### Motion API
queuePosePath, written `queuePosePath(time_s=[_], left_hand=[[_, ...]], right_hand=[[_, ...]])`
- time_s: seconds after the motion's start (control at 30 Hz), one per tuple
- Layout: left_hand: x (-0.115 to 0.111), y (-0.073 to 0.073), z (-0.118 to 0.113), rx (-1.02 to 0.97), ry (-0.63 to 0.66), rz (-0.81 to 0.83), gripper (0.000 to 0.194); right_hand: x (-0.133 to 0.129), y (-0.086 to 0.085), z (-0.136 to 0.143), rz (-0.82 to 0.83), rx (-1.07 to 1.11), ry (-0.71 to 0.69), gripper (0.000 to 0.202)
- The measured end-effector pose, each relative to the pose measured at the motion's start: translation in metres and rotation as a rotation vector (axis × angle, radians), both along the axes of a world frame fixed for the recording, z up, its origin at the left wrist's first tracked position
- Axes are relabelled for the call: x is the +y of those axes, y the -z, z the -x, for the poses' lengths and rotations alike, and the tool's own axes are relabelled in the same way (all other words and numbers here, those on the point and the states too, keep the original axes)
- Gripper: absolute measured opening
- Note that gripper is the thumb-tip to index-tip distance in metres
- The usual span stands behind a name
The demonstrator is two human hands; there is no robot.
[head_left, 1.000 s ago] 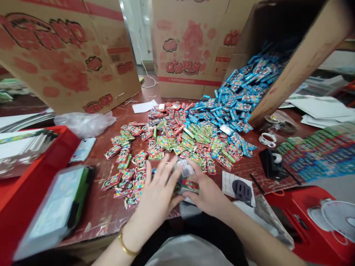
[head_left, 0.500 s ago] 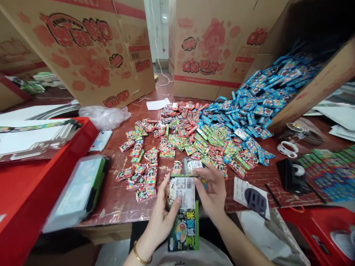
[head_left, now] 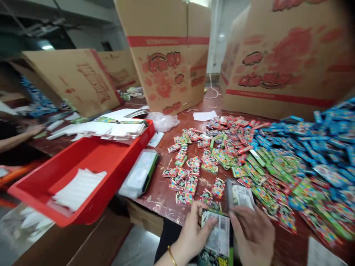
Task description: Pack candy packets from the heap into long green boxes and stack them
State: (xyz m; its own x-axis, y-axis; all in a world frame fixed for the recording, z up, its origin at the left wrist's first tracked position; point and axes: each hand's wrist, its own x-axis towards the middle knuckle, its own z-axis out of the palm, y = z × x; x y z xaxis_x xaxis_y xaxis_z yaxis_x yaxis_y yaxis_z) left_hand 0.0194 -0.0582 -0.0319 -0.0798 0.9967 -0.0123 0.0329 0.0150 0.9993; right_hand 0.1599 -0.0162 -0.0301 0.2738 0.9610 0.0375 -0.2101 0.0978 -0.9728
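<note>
Black-and-green packet point(head_left: 219, 236) sits pinched in the left hand's point(head_left: 194, 232) closed grip; best held lightly, thumb flat, while the right hand point(head_left: 254, 233) (half-curled, its hold unclear) works just beside.

One head-worn view looks forward and down across the scratched dark-red surface point(head_left: 158, 192), with the bare left grip point(head_left: 194, 231) and right grip point(head_left: 254, 234) close below and red-printed brown cardboard boxes point(head_left: 169, 62) beyond them.
</note>
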Motion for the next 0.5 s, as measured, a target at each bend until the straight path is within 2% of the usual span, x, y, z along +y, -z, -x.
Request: queuePosePath(time_s=[0.07, 0.2, 0.27, 0.4, 0.5], left_hand=[[0.003, 0.002, -0.001, -0.037, -0.077, -0.014, 0.021], [0.008, -0.001, -0.005, -0.196, -0.196, -0.122, 0.019], [0.009, -0.004, -0.006, -0.258, -0.203, -0.137, 0.02], [0.012, -0.007, 0.0, -0.245, -0.151, -0.053, 0.026], [0.014, -0.008, 0.008, -0.218, -0.095, 0.012, 0.02]], right_hand=[[-0.009, 0.012, 0.001, -0.014, -0.044, -0.049, 0.066], [-0.01, 0.024, 0.003, 0.122, -0.029, -0.21, 0.063], [-0.006, 0.022, 0.004, 0.133, -0.012, -0.264, 0.061], [-0.002, 0.013, 0.006, -0.032, -0.012, -0.273, 0.064], [0.001, 0.007, 0.006, 0.001, -0.056, -0.383, 0.059]])
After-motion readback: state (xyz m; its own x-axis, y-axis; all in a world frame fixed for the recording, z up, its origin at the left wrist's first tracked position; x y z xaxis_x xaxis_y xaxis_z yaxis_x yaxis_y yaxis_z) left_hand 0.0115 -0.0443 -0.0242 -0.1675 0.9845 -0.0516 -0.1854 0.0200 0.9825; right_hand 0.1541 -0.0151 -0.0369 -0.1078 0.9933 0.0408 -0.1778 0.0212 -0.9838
